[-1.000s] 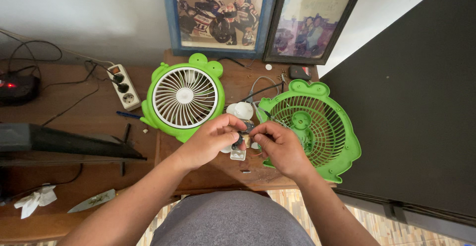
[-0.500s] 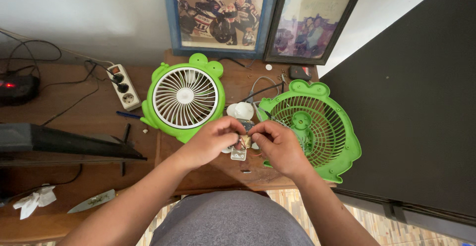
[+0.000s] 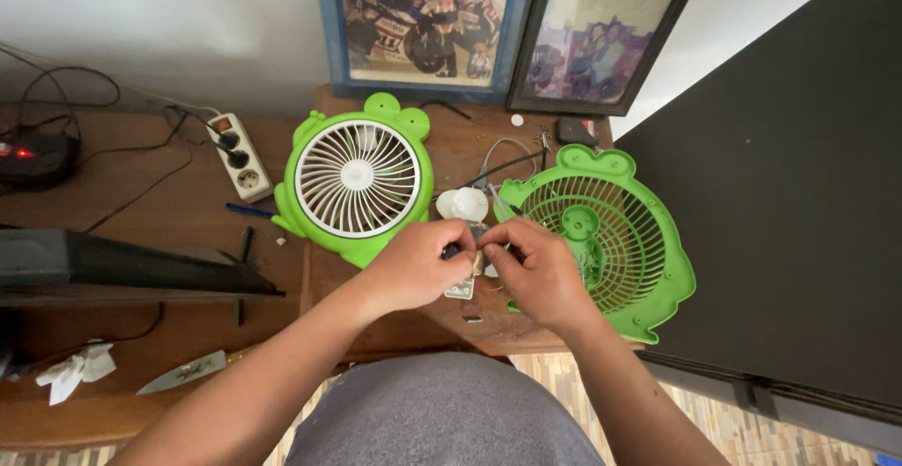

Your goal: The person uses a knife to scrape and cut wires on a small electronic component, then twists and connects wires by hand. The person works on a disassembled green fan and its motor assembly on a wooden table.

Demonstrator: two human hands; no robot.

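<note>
Both hands meet at the middle of the wooden tabletop, right in front of the body. The left hand has its fingers pinched shut on a small dark part, and the right hand pinches in from the other side, fingertips closed on the same cluster of small parts; what exactly it grips is too small to tell. A little circuit board shows just beneath the hands. To the left lies the green fan front with white blades, to the right the open green rear grille. A white cap sits between them, just above the knuckles.
</note>
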